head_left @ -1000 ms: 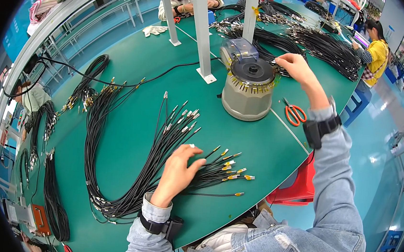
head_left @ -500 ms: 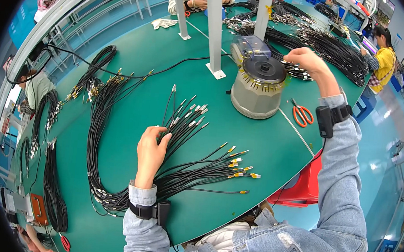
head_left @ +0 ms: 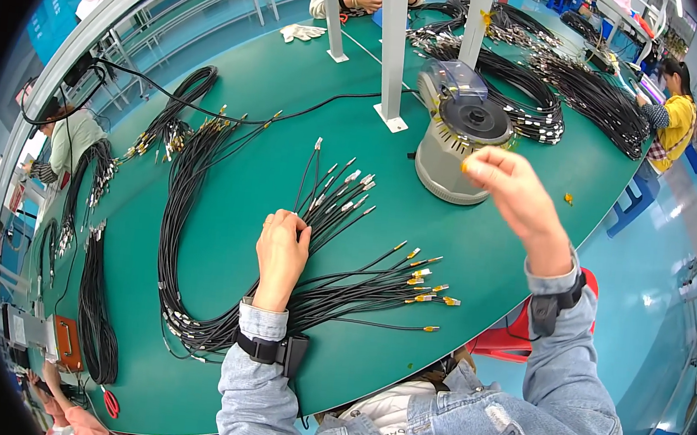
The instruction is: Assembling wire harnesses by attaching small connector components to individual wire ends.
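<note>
A bundle of black cables curves in a U across the green table. Its lower end has yellow tape tags near the metal tips; the upper end's silver tips show none. My left hand is closed at the upper end, its fingers on a black cable; the exact pinch is partly hidden. Between thumb and forefinger, my right hand pinches a small piece of yellow tape. That hand is just right of a round beige tape dispenser with a dark top disc.
Metal posts rise behind the dispenser. Cable bundles lie at the left and far right. A black cord crosses the table. White gloves lie at the back; co-workers sit around. A red stool stands at right.
My right hand has come from the dispenser's far right side toward me, with yellow tape in its fingers. My left hand's fingers have closed in on the cables. The whole view has shifted slightly.
</note>
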### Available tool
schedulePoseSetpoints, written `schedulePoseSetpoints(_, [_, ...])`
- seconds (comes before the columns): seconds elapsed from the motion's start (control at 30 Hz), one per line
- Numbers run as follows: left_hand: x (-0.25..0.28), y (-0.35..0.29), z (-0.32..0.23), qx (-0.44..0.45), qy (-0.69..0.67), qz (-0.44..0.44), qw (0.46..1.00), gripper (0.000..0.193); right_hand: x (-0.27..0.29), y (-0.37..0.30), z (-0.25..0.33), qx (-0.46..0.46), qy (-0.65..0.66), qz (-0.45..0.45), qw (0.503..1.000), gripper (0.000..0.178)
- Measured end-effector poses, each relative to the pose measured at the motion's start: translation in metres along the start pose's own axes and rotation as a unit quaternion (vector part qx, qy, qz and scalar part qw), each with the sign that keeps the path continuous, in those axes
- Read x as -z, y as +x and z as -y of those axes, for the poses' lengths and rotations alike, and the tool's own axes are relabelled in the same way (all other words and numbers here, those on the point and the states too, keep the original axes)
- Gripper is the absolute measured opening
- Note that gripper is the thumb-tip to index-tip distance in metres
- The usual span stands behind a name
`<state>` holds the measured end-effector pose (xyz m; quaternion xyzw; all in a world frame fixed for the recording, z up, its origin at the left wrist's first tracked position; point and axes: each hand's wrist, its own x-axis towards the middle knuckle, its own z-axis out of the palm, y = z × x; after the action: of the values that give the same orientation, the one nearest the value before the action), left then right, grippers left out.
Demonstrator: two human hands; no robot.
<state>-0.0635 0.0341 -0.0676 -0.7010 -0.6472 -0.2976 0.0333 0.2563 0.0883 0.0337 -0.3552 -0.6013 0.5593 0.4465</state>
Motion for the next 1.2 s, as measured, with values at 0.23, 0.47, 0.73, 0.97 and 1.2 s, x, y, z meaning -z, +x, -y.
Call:
schedulePoseSetpoints(0.23, [0.007, 0.010, -0.030, 0.146, -0.234, 0.112, 0.955, 0.012, -0.026, -0.015, -0.045, -0.066, 0.102, 0.015, 0.993, 0.015])
schedulePoseSetpoints(0.47, [0.009, 0.029, -0.078, 0.098, -0.414, 0.206, 0.881, 0.019, -0.055, -0.027, -0.059, -0.070, 0.203, -0.036, 0.976, 0.013])
schedulePoseSetpoints(0.73, [0.015, 0.023, -0.107, 0.065, -0.472, 0.205, 0.855, 0.020, -0.079, -0.048, -0.050, -0.013, 0.257, -0.083, 0.963, 0.010])
schedulePoseSetpoints(0.97, [0.036, -0.006, -0.118, 0.192, -0.649, 0.125, 0.725, 0.018, -0.109, -0.052, -0.037, 0.035, 0.244, -0.096, 0.964, 0.005])
schedulePoseSetpoints(1.2, [0.040, -0.017, -0.125, 0.178, -0.648, 0.081, 0.736, 0.022, -0.120, -0.048, -0.042, 0.113, 0.153, -0.123, 0.974, 0.004])
